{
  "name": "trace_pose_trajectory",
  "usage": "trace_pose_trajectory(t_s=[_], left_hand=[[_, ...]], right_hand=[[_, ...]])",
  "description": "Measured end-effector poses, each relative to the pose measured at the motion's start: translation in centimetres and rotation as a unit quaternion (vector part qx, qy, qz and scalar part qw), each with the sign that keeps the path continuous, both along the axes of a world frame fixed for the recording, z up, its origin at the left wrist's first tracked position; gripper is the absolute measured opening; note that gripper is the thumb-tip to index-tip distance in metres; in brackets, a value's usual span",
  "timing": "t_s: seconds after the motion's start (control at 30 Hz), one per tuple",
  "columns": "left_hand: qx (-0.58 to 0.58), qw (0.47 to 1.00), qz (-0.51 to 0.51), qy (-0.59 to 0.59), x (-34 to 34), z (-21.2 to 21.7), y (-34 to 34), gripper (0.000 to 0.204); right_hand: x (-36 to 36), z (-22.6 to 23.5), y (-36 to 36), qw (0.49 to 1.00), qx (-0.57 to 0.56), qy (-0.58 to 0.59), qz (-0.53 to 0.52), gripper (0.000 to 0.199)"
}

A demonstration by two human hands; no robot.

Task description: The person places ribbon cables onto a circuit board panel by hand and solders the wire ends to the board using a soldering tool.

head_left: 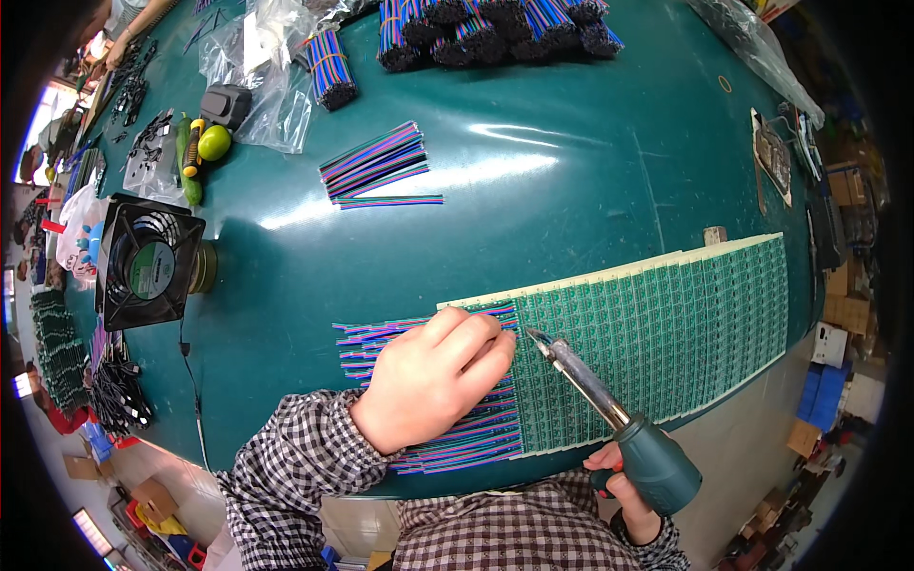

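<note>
Over the left edge of a green circuit board panel (647, 333), my left hand (433, 376) is closed, its fingertips pinching a ribbon wire (495, 312) at the top row. Many pink, blue and black ribbon wires (476, 433) lie side by side along that edge, some hidden under the hand. My right hand (624, 485) is wrapped round the dark green handle of a soldering iron (609, 409). The iron's tip points up and left, close to the board just right of my left fingertips. Its handle hides part of my right fingers.
A loose pile of ribbon wires (381, 167) lies beyond the panel, with tied bundles (495, 33) at the back. At left stand a black fan (152, 262) and a solder spool (204, 266). Behind are a yellow-black screwdriver (193, 147), a green fruit (214, 143) and plastic bags (276, 86).
</note>
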State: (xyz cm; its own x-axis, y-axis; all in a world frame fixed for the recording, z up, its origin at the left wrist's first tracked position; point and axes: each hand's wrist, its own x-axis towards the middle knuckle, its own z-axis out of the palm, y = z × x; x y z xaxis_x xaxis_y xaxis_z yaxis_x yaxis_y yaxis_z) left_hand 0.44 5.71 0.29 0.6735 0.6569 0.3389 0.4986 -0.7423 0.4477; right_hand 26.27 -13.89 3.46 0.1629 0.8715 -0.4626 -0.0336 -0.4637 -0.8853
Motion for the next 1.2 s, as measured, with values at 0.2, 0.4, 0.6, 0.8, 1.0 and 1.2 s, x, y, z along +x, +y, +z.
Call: trace_pose_trajectory(t_s=[0.2, 0.4, 0.6, 0.8, 1.0, 1.2], left_hand=[[0.007, 1.000, -0.001, -0.001, 0.06, 0.00, 0.02, 0.033], [0.010, 1.000, -0.002, 0.001, 0.11, 0.17, -0.03, 0.035], [0.004, 1.000, -0.005, 0.007, -0.02, 0.17, -0.02, 0.035], [0.011, 1.000, -0.009, 0.007, 0.09, 0.06, 0.08, 0.035], [0.016, 1.000, -0.008, 0.014, 0.07, 0.07, -0.07, 0.035], [0.020, 1.000, -0.007, 0.015, 0.15, 0.07, -0.11, 0.034]], right_hand=[[0.07, -0.20, -0.10, 1.000, 0.005, -0.002, 0.000, 0.047], [-0.29, -0.07, 0.12, 1.000, 0.008, -0.009, -0.009, 0.047], [-0.28, 0.00, 0.17, 1.000, 0.007, -0.008, -0.004, 0.046], [-0.06, -0.44, -0.02, 1.000, 0.014, -0.001, 0.001, 0.043], [-0.36, -0.10, 0.23, 1.000, 0.001, 0.005, -0.001, 0.042], [-0.57, 0.14, 0.56, 1.000, 0.003, 0.005, -0.003, 0.043]])
